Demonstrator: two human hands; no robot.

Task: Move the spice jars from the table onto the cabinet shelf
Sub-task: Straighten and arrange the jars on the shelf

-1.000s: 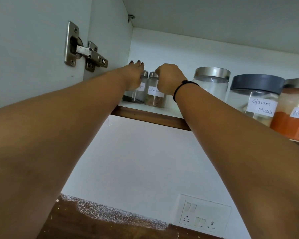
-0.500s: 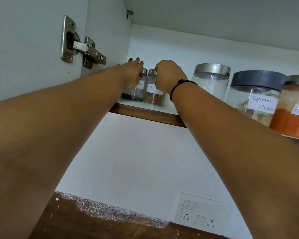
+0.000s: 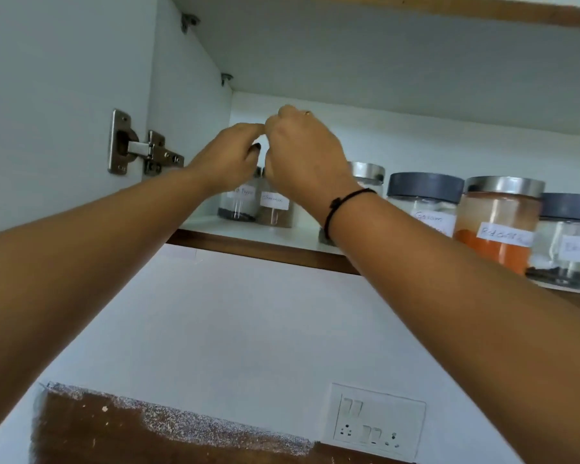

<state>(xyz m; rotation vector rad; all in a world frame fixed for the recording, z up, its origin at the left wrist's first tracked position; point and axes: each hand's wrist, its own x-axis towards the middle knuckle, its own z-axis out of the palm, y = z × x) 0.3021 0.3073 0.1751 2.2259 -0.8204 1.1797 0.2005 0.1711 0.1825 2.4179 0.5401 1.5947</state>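
Observation:
Two small glass spice jars with white labels stand side by side at the left end of the white cabinet shelf [image 3: 211, 225]: a black pepper jar [image 3: 237, 205] and a brown-filled jar [image 3: 276, 209]. My left hand [image 3: 226, 159] hovers just above the pepper jar, fingers loosely bent, holding nothing. Raised above the brown jar, my right hand [image 3: 303, 154] has its fingers curled, and nothing shows in it. The two hands almost touch. They hide both jars' lids.
To the right on the shelf stand bigger jars: a steel-lidded one [image 3: 367, 171], a dark-lidded garam masala jar [image 3: 424, 193], a red chilli jar [image 3: 501, 226] and another dark-lidded jar [image 3: 571, 239]. The open door's hinge [image 3: 141, 152] is at the left. A switch plate [image 3: 377, 418] is on the wall below.
Both hands have let go of the two small jars and risen above them. The jars stay standing on the shelf. The view has tilted upward.

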